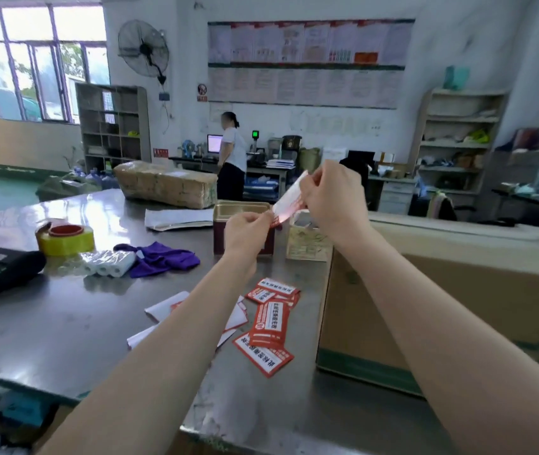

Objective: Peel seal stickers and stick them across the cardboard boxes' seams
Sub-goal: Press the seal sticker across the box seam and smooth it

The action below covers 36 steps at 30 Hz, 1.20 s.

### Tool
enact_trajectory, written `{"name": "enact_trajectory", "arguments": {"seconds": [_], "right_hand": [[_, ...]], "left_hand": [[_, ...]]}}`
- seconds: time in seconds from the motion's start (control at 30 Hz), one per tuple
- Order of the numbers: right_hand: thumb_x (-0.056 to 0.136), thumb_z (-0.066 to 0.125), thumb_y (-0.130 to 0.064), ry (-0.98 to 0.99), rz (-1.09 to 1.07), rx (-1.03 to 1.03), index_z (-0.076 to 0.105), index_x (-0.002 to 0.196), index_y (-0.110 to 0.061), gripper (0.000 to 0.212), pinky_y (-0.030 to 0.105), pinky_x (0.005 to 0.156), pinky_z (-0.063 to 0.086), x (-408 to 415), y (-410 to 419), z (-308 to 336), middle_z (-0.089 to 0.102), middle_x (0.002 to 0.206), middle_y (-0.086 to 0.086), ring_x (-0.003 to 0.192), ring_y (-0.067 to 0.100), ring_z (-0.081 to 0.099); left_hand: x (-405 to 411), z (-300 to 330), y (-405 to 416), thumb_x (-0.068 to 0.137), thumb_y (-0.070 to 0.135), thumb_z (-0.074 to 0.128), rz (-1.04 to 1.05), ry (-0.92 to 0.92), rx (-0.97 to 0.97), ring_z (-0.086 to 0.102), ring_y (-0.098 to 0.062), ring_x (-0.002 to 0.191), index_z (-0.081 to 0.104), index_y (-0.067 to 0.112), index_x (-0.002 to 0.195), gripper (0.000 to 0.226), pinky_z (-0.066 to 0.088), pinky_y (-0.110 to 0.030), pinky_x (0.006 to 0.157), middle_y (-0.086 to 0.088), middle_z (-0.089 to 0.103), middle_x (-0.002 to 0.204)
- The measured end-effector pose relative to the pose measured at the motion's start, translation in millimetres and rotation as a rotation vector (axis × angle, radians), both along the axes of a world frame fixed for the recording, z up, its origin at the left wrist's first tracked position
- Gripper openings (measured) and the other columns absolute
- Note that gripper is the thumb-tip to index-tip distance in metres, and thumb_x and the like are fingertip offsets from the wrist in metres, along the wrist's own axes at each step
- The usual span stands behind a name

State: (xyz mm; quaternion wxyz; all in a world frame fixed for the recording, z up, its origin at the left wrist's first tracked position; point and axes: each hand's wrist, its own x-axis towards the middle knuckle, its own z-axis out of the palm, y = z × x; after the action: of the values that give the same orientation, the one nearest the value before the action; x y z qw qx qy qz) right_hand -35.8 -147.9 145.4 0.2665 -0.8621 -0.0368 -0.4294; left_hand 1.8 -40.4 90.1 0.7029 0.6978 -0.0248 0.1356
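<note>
- Table (64,323): brushed metal, dull sheen, scuffed, beneath both hands.
- Box (442,290): matt brown cardboard, right of the right hand (330,195).
- Stickers (268,323): glossy red-and-white paper, below the left hand (248,228).
- Cloth (163,257): soft purple fabric, left of it.
- Tape roll (64,239): shiny yellow plastic, further left.

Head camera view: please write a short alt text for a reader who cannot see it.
Two bare hands held up over a metal table peel a seal sticker: the left hand pinches its lower end, the right hand its upper part. More red stickers lie loose on the table below, and a large cardboard box stands to the right.
</note>
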Motion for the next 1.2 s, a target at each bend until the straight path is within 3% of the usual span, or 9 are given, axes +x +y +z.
{"name": "enact_trajectory", "arguments": {"seconds": [0.1, 0.2, 0.27, 0.4, 0.63, 0.77, 0.9, 1.03, 1.2], "right_hand": [[0.094, 0.049, -0.023, 0.166, -0.097, -0.021, 0.056, 0.072, -0.004, 0.030, 0.027, 0.046, 0.031, -2.2, -41.8, 15.3, 0.048, 0.059, 0.004, 0.053, 0.022, 0.046], [0.095, 0.048, -0.022, 0.304, -0.046, 0.106, 0.062, 0.073, 0.003, 0.035, 0.025, 0.043, 0.031, -8.8, -70.9, 17.7, 0.047, 0.056, 0.009, 0.049, 0.020, 0.041], [0.096, 0.048, -0.021, 0.331, -0.005, 0.202, 0.065, 0.082, 0.010, 0.037, 0.027, 0.053, 0.040, -13.4, -83.0, 15.5, 0.059, 0.068, 0.016, 0.060, 0.023, 0.052], [0.097, 0.046, -0.019, 0.367, 0.039, 0.326, 0.064, 0.085, 0.000, 0.030, 0.038, 0.081, 0.056, -13.3, -95.7, 7.7, 0.072, 0.087, 0.013, 0.079, 0.023, 0.070], [0.098, 0.044, -0.020, 0.398, 0.021, 0.299, 0.062, 0.090, -0.005, 0.025, 0.021, 0.061, 0.051, -7.5, -98.0, 3.6, 0.072, 0.086, 0.009, 0.065, 0.012, 0.065], [0.096, 0.047, -0.017, 0.420, 0.006, 0.331, 0.066, 0.086, 0.001, 0.028, 0.028, 0.069, 0.053, -5.2, -100.9, 2.1, 0.072, 0.083, 0.013, 0.062, 0.014, 0.063], [0.092, 0.047, -0.014, 0.422, -0.037, 0.293, 0.064, 0.069, -0.001, 0.032, 0.040, 0.076, 0.054, -4.9, -101.2, 1.2, 0.072, 0.082, 0.021, 0.070, 0.025, 0.060], [0.091, 0.046, -0.015, 0.438, -0.076, 0.265, 0.056, 0.074, -0.006, 0.021, 0.031, 0.058, 0.041, -2.0, -102.7, 0.5, 0.059, 0.075, 0.019, 0.066, 0.024, 0.050], [0.091, 0.046, -0.016, 0.477, -0.093, 0.257, 0.055, 0.077, -0.005, 0.020, 0.028, 0.055, 0.038, 2.3, -104.4, -0.6, 0.056, 0.076, 0.014, 0.065, 0.023, 0.049]], "left_hand": [[-0.3, 16.1, -20.0, 0.089, 0.022, 0.059, -0.071, -0.003, 0.023, 0.043, -0.012, 0.061, 0.062, 0.010, 0.070, 0.023, 0.033, -0.023, 0.055, -0.007, 0.052, 0.071], [-1.4, 25.0, -35.8, 0.087, 0.019, 0.060, -0.117, -0.008, 0.084, 0.034, -0.014, 0.056, 0.051, 0.012, 0.059, 0.030, 0.025, -0.027, 0.051, -0.006, 0.041, 0.061], [1.5, 27.0, -46.0, 0.084, 0.019, 0.061, -0.150, 0.002, 0.101, 0.035, -0.019, 0.059, 0.048, 0.012, 0.056, 0.032, 0.023, -0.029, 0.050, -0.004, 0.038, 0.056], [3.3, 26.7, -58.2, 0.083, 0.019, 0.060, -0.179, 0.044, 0.119, 0.029, -0.016, 0.054, 0.049, 0.010, 0.061, 0.026, 0.021, -0.027, 0.048, -0.003, 0.035, 0.054], [12.1, 23.6, -59.1, 0.082, 0.020, 0.059, -0.192, 0.045, 0.139, 0.038, -0.019, 0.064, 0.056, 0.011, 0.075, 0.012, 0.026, -0.027, 0.053, -0.011, 0.046, 0.069], [17.8, 23.1, -61.1, 0.083, 0.017, 0.059, -0.205, 0.051, 0.153, 0.030, -0.015, 0.055, 0.051, 0.011, 0.070, 0.017, 0.025, -0.025, 0.050, -0.003, 0.035, 0.057], [22.3, 19.4, -63.5, 0.084, 0.017, 0.059, -0.221, 0.061, 0.159, 0.032, -0.014, 0.057, 0.051, 0.011, 0.075, 0.013, 0.029, -0.025, 0.051, -0.006, 0.038, 0.066], [24.4, 17.6, -67.0, 0.084, 0.018, 0.058, -0.248, 0.073, 0.154, 0.036, -0.015, 0.063, 0.052, 0.011, 0.079, 0.011, 0.030, -0.026, 0.054, -0.012, 0.043, 0.080], [28.3, 14.9, -68.3, 0.084, 0.019, 0.058, -0.246, 0.078, 0.163, 0.030, -0.014, 0.060, 0.047, 0.012, 0.073, 0.017, 0.028, -0.027, 0.054, -0.011, 0.039, 0.079]]}}
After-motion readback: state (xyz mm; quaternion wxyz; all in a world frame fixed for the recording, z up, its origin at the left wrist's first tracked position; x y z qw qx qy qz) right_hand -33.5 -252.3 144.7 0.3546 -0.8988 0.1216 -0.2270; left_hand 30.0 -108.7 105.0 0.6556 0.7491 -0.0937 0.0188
